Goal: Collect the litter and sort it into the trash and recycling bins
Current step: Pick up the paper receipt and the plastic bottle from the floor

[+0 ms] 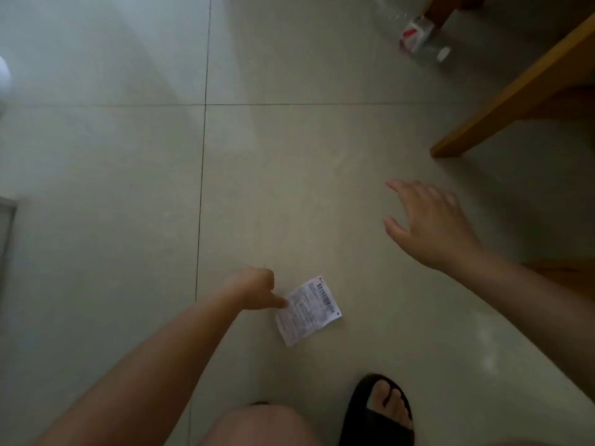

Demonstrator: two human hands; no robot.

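Observation:
A white printed paper slip (308, 310) hangs over the tiled floor near the bottom centre, pinched at its left edge by my left hand (254, 288), whose fingers are closed on it. My right hand (428, 223) is stretched out to the right with its fingers spread and nothing in it. Far ahead at the top right, a clear plastic bottle (418, 37) with a red and white label lies on the floor next to a wooden leg. No bin can be identified in this view.
Wooden furniture (515, 88) with a slanted rail fills the right side. My foot in a black slipper (380, 413) stands at the bottom. A grey edge (6, 233) and a white shape (4, 78) show at the far left.

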